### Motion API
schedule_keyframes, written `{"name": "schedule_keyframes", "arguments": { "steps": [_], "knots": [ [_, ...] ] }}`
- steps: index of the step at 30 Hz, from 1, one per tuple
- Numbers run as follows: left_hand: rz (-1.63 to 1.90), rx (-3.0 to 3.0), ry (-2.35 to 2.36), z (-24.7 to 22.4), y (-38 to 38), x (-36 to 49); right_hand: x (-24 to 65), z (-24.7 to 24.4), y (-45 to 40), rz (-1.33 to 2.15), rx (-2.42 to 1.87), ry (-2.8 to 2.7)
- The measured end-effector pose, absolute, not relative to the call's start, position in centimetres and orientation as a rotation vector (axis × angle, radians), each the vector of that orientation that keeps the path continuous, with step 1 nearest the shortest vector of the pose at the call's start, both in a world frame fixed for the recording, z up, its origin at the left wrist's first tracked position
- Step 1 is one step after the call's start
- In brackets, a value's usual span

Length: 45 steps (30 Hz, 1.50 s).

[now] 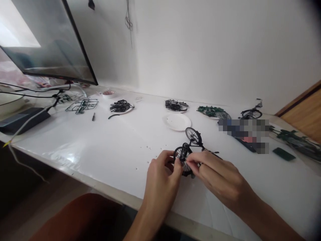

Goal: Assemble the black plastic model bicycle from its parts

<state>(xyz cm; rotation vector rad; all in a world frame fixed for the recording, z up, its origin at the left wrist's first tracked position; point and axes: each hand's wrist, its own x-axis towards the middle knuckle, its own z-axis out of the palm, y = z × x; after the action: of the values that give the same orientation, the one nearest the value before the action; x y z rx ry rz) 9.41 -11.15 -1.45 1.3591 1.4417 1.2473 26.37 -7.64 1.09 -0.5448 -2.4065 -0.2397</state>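
A small black model bicycle (187,147) stands on the white table top (100,157), tilted, with its spoked wheels one behind the other. My left hand (162,180) grips the near wheel (182,160) from the left with its fingertips. My right hand (215,177) pinches that same wheel area from the right, and my fingers hide part of the rim and hub. A second model bicycle (251,113) stands farther back near the wall, out of reach of both hands.
Along the back stand a white plate (177,121) and plates of black parts (120,106) and green parts (212,111). A green plastic sprue frame (81,106) and a small dark tool (93,116) lie to the left, below a monitor (47,40). A pixelated patch (243,132) covers some items.
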Motion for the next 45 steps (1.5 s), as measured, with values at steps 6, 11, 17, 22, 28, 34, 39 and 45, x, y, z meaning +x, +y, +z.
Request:
{"name": "schedule_keyframes", "arguments": {
  "steps": [6,11,17,22,28,34,39,45],
  "knots": [
    [1.217,1.416,1.513,-1.9,-11.4,9.4,25.7,1.5,-7.7,-0.217,-0.523,-2.481],
    [1.220,1.416,1.514,-1.9,-11.2,9.3,25.9,1.4,-7.3,-0.193,-0.508,-2.531],
    [1.212,1.416,1.520,-1.7,-11.2,9.2,26.5,0.8,-7.0,-0.250,-0.468,-2.554],
    [1.196,1.404,1.521,-1.7,-11.3,9.2,26.4,0.9,-7.3,-0.401,-0.443,-2.529],
    [1.171,1.379,1.529,-1.5,-11.2,9.1,26.5,0.9,-7.4,-0.434,-0.433,-2.525],
    [1.188,1.398,1.538,-1.3,-11.3,9.2,27.0,0.7,-7.3,-0.310,-0.478,-2.591],
    [1.201,1.395,1.533,-1.4,-11.3,9.2,27.0,0.7,-7.4,-0.243,-0.510,-2.578],
    [1.200,1.403,1.517,-1.5,-11.3,9.1,26.8,0.7,-7.6,-0.300,-0.488,-2.548]
  ]
}}
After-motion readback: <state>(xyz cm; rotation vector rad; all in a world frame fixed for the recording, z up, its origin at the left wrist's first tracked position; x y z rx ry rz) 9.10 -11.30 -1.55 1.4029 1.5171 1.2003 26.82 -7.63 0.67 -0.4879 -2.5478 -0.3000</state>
